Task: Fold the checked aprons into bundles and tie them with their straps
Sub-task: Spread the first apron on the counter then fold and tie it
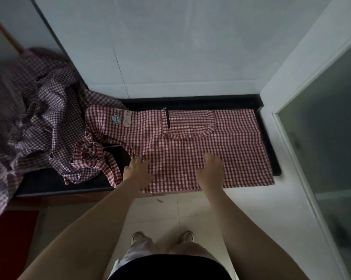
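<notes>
Head view, both hands flat, left hand (138, 171), right hand (211, 171), fingers straight, pressing checked apron (190, 146)

text: none legible | apron (170, 150) bib: pale label (127, 118) with small marks, too blurred to read | beside it: blue printed picture (116, 119), no words

black ledge (269, 138), tiled floor (154, 211), glass door (328, 138)
</notes>
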